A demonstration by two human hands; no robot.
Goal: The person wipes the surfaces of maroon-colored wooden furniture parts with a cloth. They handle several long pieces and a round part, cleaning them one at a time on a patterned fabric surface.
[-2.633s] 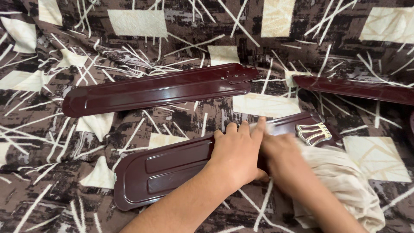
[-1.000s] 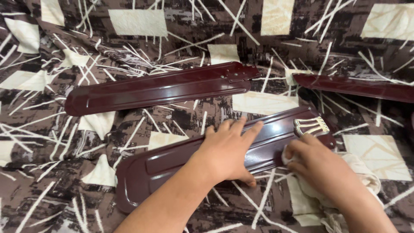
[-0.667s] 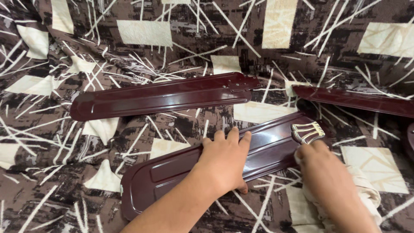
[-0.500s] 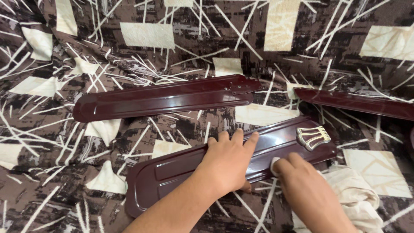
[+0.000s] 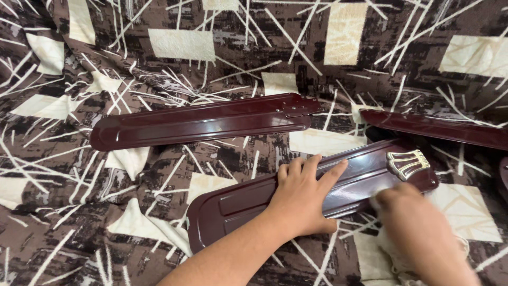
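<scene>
Nearest, the blurred right hand (image 5: 418, 228) bunches a pale cloth (image 5: 391, 259), its fingers unclear. The left hand (image 5: 304, 198) presses flat, fingers spread, on the maroon fan blade (image 5: 238, 204), whose long axis runs near-left to far-right; two more blades (image 5: 196, 122) lie farther on the patterned bedsheet (image 5: 69, 212)

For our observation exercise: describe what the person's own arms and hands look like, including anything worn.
Both hands are bare: no gloves, rings or watch visible. The left hand shows a bare forearm without a sleeve. The right hand is motion-blurred; no sleeve shows there either.
</scene>
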